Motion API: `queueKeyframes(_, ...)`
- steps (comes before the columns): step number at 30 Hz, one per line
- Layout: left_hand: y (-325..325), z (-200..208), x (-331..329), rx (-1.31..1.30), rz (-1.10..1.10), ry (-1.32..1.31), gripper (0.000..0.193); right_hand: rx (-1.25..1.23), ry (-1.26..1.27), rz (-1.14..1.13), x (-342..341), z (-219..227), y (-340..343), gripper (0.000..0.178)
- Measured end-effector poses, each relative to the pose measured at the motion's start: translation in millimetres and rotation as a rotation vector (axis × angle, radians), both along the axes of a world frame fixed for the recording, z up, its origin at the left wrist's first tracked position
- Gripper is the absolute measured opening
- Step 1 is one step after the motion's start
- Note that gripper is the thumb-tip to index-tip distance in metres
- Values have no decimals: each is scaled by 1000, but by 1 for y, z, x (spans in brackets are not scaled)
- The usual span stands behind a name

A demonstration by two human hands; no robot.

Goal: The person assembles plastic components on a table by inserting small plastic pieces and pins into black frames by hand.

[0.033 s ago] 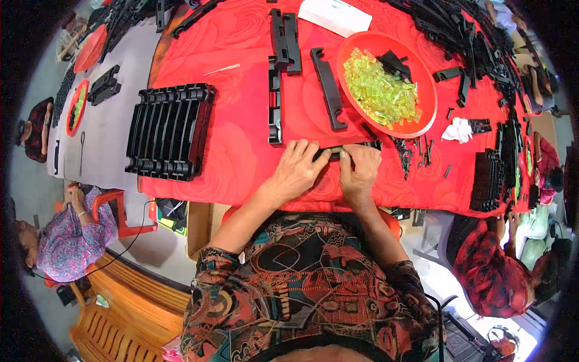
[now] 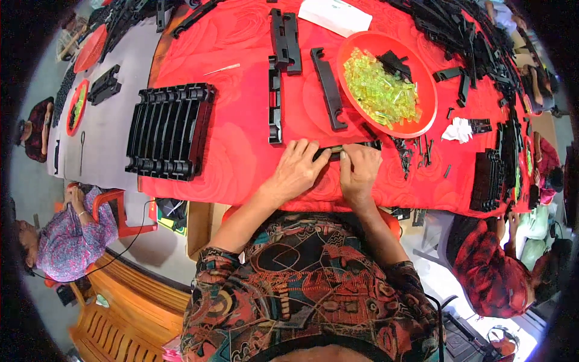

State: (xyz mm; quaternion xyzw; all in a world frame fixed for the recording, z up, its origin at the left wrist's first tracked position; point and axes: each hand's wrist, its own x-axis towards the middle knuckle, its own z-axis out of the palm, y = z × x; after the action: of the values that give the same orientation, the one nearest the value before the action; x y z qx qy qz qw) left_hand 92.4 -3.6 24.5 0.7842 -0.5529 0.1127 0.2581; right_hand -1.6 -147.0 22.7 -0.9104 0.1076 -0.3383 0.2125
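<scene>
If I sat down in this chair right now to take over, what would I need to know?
Left hand: fingers curled on the left end of a black plastic strip lying on the red tablecloth.
Right hand: fingers pressing the same strip's right part.
Nearby: a red bowl of yellow-green clear pieces, more single black strips above the hands, and a stack of black strips to the left.
Done: whether any yellow-green piece sits in the held strip cannot be told.
Left: probably the loose strips above, and plenty of pieces remain in the bowl.
</scene>
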Motion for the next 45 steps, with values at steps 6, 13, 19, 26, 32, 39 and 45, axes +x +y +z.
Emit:
queueKeyframes(6,-2,0,0,-15,-7,20,29,-165,45,58,-7,1,-2,32)
queueKeyframes(13,-4,-2,-2,-44,-5,60,28,-200,69,82,-12,1,-2,33)
queueKeyframes(19,-4,-1,-3,-38,16,55,30,-249,133,89,-11,5,-5,33)
queueKeyframes(26,-5,1,-3,-31,33,72,31,-178,141,147,-8,5,-12,29)
queueKeyframes(32,-5,0,-3,-46,16,72,25,-132,94,202,-9,7,-14,26)
queueKeyframes(39,-5,-1,-1,-22,10,67,24,-169,209,175,-7,14,-11,27)
queueKeyframes(45,-5,-2,-2,-6,16,40,26,-100,236,190,-7,16,-12,25)
